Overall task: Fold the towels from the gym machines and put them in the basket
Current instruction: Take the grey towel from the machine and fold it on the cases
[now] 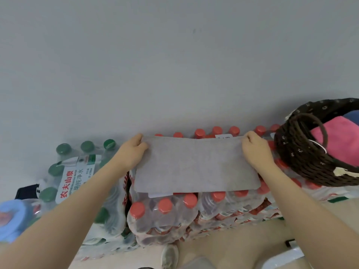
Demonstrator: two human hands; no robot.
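Head view: a grey towel (196, 164) lies flat at the centre, spread over shrink-wrapped packs of red-capped water bottles (165, 212). The left hand (134, 150) pinches the towel's far corner at 9 o'clock of the cloth, fingers curled over its edge. The right hand (254, 150) grips the opposite far corner at 3 o'clock in the same way. At 3 o'clock of the frame a dark woven basket (299, 158) rests on the bottle packs, just beside the right hand, holding a folded pink towel (338, 144) with a blue one (351, 115) behind it. Green-capped bottle packs (77, 171) stand at 8 o'clock.
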